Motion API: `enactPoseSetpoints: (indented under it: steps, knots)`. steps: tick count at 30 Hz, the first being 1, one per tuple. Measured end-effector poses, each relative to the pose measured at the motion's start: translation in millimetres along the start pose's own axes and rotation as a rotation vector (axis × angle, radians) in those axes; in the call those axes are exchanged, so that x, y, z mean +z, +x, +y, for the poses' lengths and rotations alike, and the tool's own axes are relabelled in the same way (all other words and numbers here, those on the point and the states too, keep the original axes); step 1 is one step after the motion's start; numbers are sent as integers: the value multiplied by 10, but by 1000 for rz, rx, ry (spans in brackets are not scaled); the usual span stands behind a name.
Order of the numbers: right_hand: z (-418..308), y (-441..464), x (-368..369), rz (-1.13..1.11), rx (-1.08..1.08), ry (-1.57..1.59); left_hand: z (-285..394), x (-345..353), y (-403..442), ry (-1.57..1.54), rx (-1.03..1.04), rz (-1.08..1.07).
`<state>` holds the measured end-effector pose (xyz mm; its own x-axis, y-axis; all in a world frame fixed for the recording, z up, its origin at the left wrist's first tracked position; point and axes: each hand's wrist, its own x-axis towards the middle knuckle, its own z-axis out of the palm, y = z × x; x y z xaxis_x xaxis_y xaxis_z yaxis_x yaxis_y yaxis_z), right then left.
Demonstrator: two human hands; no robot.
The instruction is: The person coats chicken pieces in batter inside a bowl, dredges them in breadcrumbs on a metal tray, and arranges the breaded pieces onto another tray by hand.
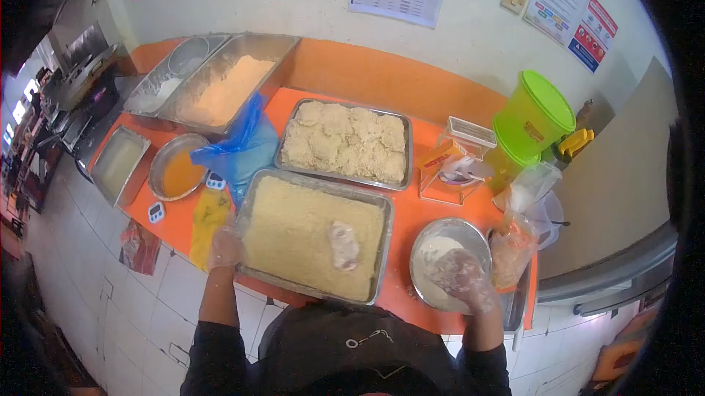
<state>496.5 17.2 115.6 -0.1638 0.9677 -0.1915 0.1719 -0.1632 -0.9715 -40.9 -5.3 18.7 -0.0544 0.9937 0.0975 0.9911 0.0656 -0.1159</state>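
Orange table (405, 229) carries the lot. Near tray (387, 249), full of pale-yellow crumb, sits right in front of the person; one whitish piece (344, 245) lies on the crumb, toward the tray's R side. Steel bowl (470, 234) w/ white powder is just R of the tray. Hands well apart: R hand (463, 280), dusted white, is down in the bowl; can't tell if the fingers are closed on anything. L hand (226, 244), seemingly in a clear glove, is at the tray's L edge; can't tell if it grips the rim.

Step looks like powdering/coating, prob. mid-batch. Next move, imo, calls for a clean lift over bowl rim & tray rim, w/o spilling powder.

Around, big to small: deep bin (277, 73) of peach powder, far L; back tray (409, 154) of lumpy coated pieces; green tubs (540, 113), back R; blue bag (246, 143) crowding near tray's back-L corner; clear bag (510, 249) hard by the bowl's R side, so little elbow room there; timer (156, 211), front L.
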Motion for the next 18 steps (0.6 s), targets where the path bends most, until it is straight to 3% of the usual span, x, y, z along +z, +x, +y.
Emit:
enactPoseSetpoints:
  steps: [2,4,5,7,8,10,15,18]
  knots:
    - [65,-52,-52,62,-107,-148,49,86,-35,-53,-126,-77]
    - [-415,-182,26,51,-234,-641,230,-24,-41,10,-181,-152]
    - [-381,-163,17,51,-297,-712,380,-97,-1,101,-165,-186]
    - [-296,-138,-59,63,-426,-853,810,-857,-40,-111,-9,244]
    - [-253,-130,-72,65,-469,-833,845,-686,-8,-170,63,40]
    - [-199,-116,-72,63,-556,-799,927,-626,22,-185,196,-174]
    - [-211,-108,-92,34,-480,-840,1065,-713,204,-119,441,-107]
    - [-95,-138,-120,38,-550,-850,1056,54,396,-861,346,-193]
